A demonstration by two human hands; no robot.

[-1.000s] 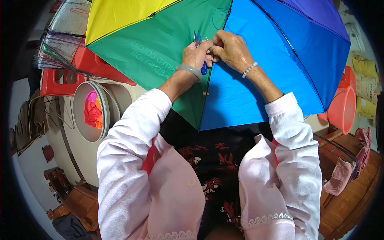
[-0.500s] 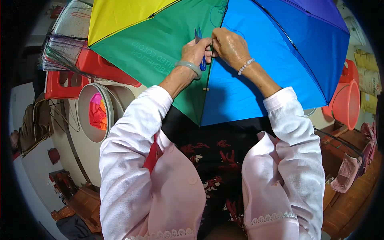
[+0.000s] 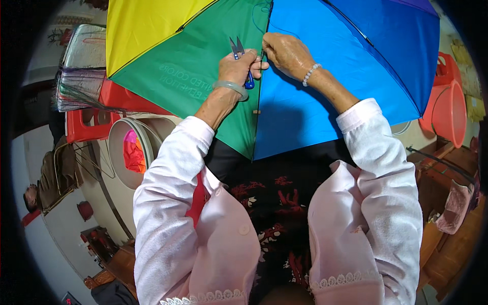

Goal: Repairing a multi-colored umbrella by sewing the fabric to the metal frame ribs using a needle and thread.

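Observation:
A multicoloured umbrella (image 3: pixel 315 96) lies spread in front of me, its inner side up, with a dark rib (image 3: pixel 255 124) along the seam between the green and blue panels. My left hand (image 3: pixel 233 68) is closed around blue-handled thread snips (image 3: pixel 236 49); the blades point away from me, slightly apart. Its fingertips touch the cloth by the seam. Just to the right, my right hand (image 3: pixel 290 56) is pinched at the rib, and whatever its fingertips hold is hidden. Blue thread (image 3: pixel 261 11) lies in loose loops on the cloth beyond the hands.
At the left stand a white bucket (image 3: pixel 118 147) with pink and orange cloth inside, a red plastic stool (image 3: pixel 84 127) and a wrapped silvery box (image 3: pixel 81 66). A coral bucket (image 3: pixel 452 114) is at the right. A person (image 3: pixel 31 197) appears at the far left.
The view has shifted, so both hands and the umbrella sit a little further left. The snips stay in my left hand, their blades showing wider apart. My right hand remains pinched at the rib.

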